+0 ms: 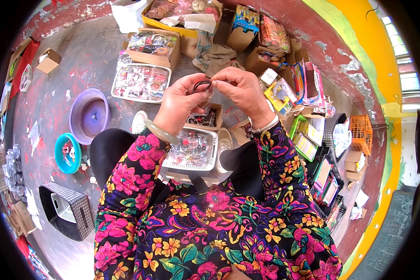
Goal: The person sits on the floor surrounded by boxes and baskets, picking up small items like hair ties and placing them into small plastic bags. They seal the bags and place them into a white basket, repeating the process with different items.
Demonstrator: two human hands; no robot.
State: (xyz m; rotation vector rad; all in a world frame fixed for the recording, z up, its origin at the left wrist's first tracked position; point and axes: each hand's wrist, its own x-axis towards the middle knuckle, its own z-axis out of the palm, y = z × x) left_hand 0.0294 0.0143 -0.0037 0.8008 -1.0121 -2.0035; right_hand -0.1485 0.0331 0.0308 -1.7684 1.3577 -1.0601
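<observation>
Both my hands meet in front of me over the baskets. Between the thumb and fingers of my left hand is a small dark loop, which looks like a hair tie. My right hand pinches the right side of the same loop with thumb and forefinger. Below them, a white basket between my knees holds several small clear-wrapped packets. A small cardboard box with dark little items sits just beyond it, partly hidden by my hands.
Another white basket of packets stands ahead, beside cardboard boxes. On the left are a purple basin, a teal basin and a checked bin. Boxes, a green basket and an orange crate line the right wall.
</observation>
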